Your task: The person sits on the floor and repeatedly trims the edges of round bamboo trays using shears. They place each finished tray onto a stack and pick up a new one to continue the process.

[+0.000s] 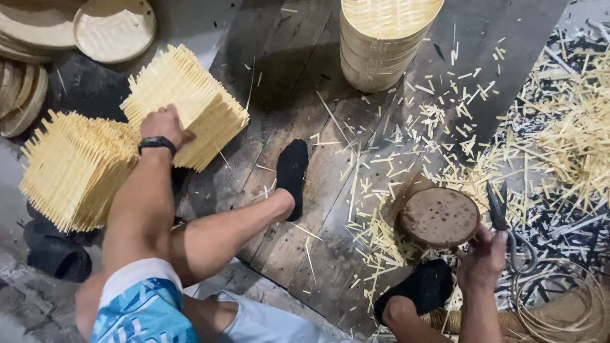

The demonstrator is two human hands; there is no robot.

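Note:
My left hand (pixel 164 124) reaches out to the left and rests on a stack of square woven bamboo mats (pixel 187 101) with bristling stick ends; a black watch sits on the wrist. A second such stack (pixel 73 166) leans beside it. My right hand (pixel 484 256) at the lower right holds dark metal shears (pixel 502 216) by the handles, blades pointing up, right next to a round brown wooden block (pixel 440 216). My legs in black socks (pixel 291 168) stretch over the dark wooden boards (pixel 305 95).
A tall stack of round woven bamboo rings (pixel 380 38) stands at the top centre. Flat round woven lids (pixel 114 26) lie top left. Cut bamboo slivers (pixel 559 127) litter the right side. Coiled thin strips (pixel 565 305) lie bottom right.

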